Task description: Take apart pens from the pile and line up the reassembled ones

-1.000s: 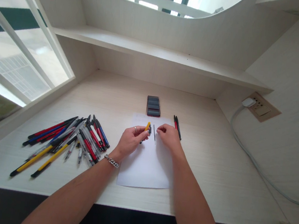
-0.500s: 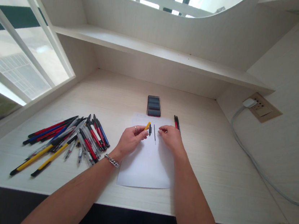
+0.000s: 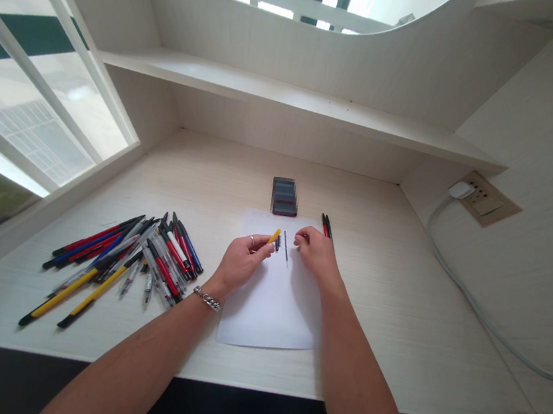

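My left hand point(image 3: 246, 257) is closed on a yellow pen barrel point(image 3: 274, 236), pinched between thumb and fingers with its end pointing up and right. A small black pen part point(image 3: 278, 243) lies on the white paper point(image 3: 271, 314) just beyond my left fingertips. Right of it rests a thin dark ink refill point(image 3: 286, 247), touched by neither hand. My right hand point(image 3: 315, 251) hovers over the paper's right side, its fingers curled together near the refill; whatever they may hold is too small to make out.
A heap of pens point(image 3: 124, 252) in red, blue, black, yellow and clear spreads over the desk's left. Behind the paper lies a dark blurred box point(image 3: 284, 196). Two red-and-black pens point(image 3: 326, 226) lie beyond my right hand. A cable point(image 3: 453, 282) runs from the wall socket point(image 3: 492, 200).
The yellow barrel in my left hand has tilted further to the right. My right fingers have curled in a little and shifted slightly away from the refill.
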### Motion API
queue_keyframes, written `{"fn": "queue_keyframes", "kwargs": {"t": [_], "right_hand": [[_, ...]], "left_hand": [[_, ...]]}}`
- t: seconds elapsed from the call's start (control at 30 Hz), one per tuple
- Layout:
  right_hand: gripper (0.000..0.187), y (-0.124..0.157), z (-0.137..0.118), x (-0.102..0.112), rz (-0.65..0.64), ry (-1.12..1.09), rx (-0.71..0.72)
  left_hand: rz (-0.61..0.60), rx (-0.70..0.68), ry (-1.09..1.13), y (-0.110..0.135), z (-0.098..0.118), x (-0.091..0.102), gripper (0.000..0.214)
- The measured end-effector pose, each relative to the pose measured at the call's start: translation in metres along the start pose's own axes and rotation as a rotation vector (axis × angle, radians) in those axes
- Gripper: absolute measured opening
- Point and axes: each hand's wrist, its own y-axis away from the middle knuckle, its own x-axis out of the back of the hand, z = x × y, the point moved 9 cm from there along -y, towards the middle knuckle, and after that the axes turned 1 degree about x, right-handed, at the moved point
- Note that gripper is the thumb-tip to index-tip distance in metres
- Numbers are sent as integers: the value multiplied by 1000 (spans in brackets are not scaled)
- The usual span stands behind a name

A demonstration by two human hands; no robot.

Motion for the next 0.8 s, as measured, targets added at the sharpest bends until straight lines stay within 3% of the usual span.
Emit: {"fn": "queue_keyframes", "kwargs": {"t": [0.13, 0.23, 0.8], "right_hand": [[15, 1, -13, -2, -37, -428, 63], [18, 4, -24, 1, -46, -585, 112], [17, 14, -44, 4, -98, -428, 211]], "left_hand": [[-5, -25, -89, 1, 7, 1, 32], [4, -40, -126, 2, 8, 2, 32], [0, -86, -230, 3, 8, 1, 30]]}}
